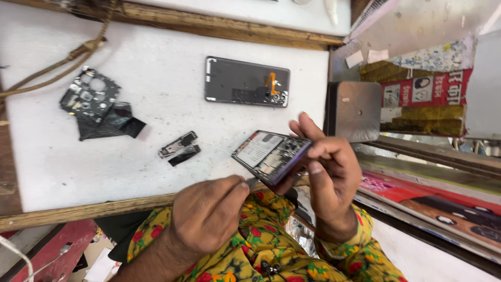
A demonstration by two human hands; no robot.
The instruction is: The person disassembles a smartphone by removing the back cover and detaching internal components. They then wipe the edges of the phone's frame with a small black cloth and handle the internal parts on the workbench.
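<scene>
The right hand [326, 167], at centre right of the frame, has its fingers curled around an opened phone [271, 155], gripping it by its right end so that the exposed inside faces up and the body tilts down toward the left. The left hand [209, 211], at lower centre, is closed in a pinch, thumb against fingertips, on a thin metal tool [252, 183] whose tip sits just under the near edge of the phone; I cannot tell whether the tip touches it. Both hands hover over the near edge of the white tabletop [156, 94] and above the person's lap, which is covered in yellow flowered cloth [261, 245].

On the tabletop, at upper centre, lies a grey phone back panel [245, 82], flat, with an orange strip near its right end. At upper left a dark circuit board [90, 95] rests partly on a crumpled black piece [112, 122]. Between these and the held phone, two small dark parts [180, 148] lie side by side, touching. A rope [62, 62] runs across the upper left corner. To the right of the tabletop, a square metal plate [357, 109] stands just beside its edge, well apart from the hands.
</scene>
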